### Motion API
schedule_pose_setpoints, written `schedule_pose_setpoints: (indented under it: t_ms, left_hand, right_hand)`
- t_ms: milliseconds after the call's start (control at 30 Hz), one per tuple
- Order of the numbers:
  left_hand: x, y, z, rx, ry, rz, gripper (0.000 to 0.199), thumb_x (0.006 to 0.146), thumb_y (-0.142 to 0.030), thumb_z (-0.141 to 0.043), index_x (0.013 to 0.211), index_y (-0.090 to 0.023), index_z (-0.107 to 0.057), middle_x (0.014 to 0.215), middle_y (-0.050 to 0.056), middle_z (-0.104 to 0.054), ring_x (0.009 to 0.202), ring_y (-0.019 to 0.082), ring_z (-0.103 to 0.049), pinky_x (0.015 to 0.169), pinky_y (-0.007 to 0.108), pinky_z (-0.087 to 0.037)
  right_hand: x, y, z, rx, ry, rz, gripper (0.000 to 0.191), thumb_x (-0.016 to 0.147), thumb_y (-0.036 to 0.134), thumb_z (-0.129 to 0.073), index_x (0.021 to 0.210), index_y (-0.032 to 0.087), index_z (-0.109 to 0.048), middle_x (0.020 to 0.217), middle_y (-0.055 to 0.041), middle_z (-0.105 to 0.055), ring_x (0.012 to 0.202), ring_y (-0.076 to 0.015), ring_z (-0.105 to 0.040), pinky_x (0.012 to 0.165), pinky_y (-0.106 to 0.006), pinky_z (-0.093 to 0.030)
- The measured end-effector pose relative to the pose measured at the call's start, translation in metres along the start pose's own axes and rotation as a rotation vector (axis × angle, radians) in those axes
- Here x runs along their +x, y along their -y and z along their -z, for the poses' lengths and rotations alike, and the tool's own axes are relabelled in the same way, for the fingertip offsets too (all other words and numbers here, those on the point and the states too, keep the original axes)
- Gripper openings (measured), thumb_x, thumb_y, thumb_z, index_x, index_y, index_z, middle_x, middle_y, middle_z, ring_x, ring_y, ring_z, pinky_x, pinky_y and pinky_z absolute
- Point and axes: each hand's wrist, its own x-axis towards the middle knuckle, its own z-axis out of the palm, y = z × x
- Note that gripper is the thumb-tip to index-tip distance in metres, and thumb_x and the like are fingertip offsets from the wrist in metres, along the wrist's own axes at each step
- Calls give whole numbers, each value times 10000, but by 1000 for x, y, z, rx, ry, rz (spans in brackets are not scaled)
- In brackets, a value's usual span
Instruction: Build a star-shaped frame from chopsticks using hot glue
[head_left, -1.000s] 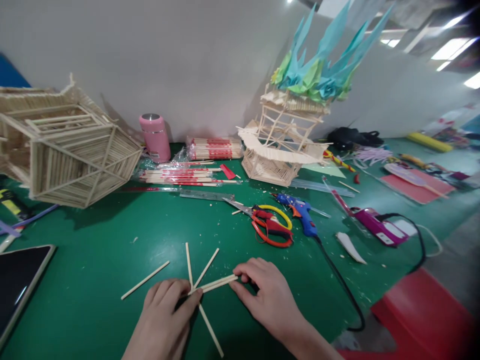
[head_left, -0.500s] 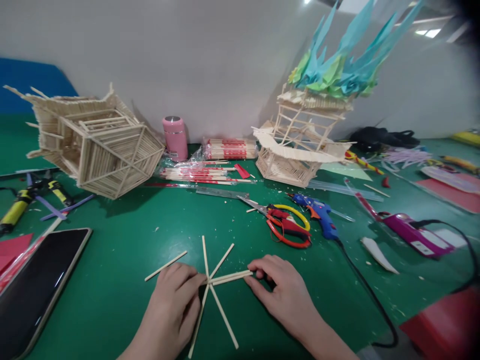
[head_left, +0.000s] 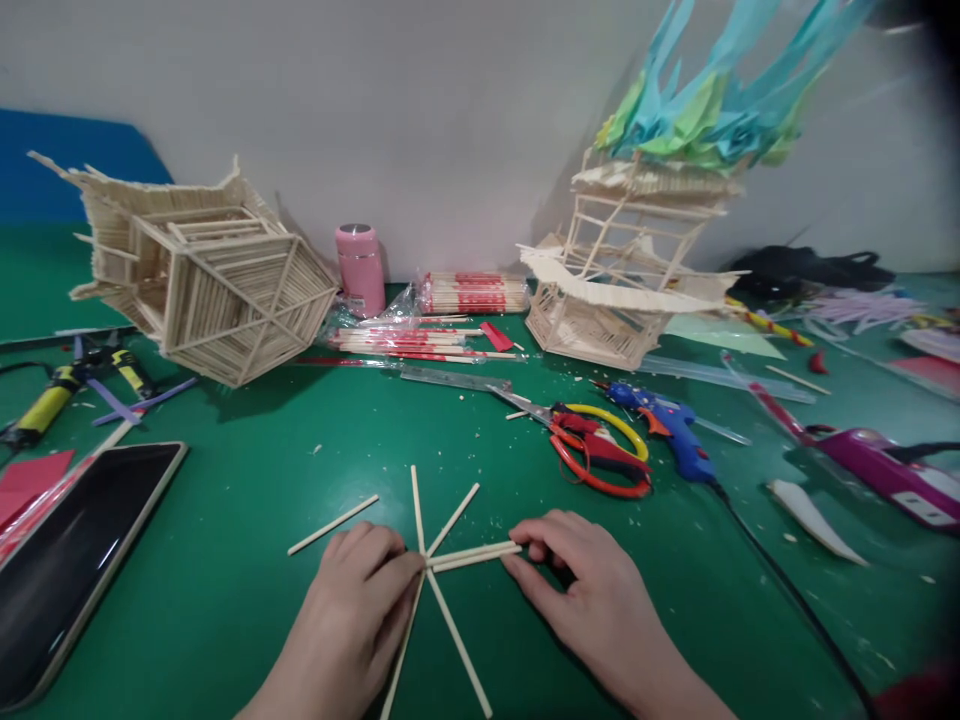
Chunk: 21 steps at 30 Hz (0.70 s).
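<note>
Thin wooden sticks point(head_left: 459, 640) lie on the green table, fanned out like spokes from one meeting point. At that point my left hand point(head_left: 356, 600) is closed, thumb and fingertips pinching the stick ends; the hand hides the spokes on its side. Two sticks point(head_left: 472, 554) run close together toward the right. Their outer ends are between the thumb and index finger of my right hand point(head_left: 581, 585), which is closed in a pinch. A loose stick point(head_left: 334, 524) rests just beyond my left knuckles, apart from the others.
Scissors point(head_left: 600, 450) and a blue glue gun point(head_left: 667, 425) with its cord lie right of centre. A phone point(head_left: 82, 560) is at left. Behind stand a stick-built model point(head_left: 240, 290), a pink flask point(head_left: 360, 270), bagged sticks point(head_left: 472, 292) and a second model point(head_left: 600, 345) topped with blue paper.
The camera view has shifted slightly, so things on the right sit farther right. Both hands keep the same grip on the sticks, with hardly any movement relative to them.
</note>
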Motion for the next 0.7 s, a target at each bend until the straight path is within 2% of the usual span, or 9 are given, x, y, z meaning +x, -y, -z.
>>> schedule_pose_setpoints:
  t_ms: [200,700]
  left_hand:
    - [-2,2,-4,-18,-10,33,212,847,-145,-377,837,-195,-583,758,40,-553,675,160,-498,596,300,-415]
    - [-2,4,-6,-13,4,-12,182,849,-151,-400,902,-207,-564,758,25,-544,674,157,-493,587,286,-407]
  right_hand:
    - [0,1,1,22,-5,-3,63,762,274,-548,765,229,-592,635,5,-555,607,-157,-530,542,-270,-369]
    - [2,3,5,20,46,-35,31,737,232,-578,764,228,-593,649,15,-560,632,-149,-527,567,-259,-356]
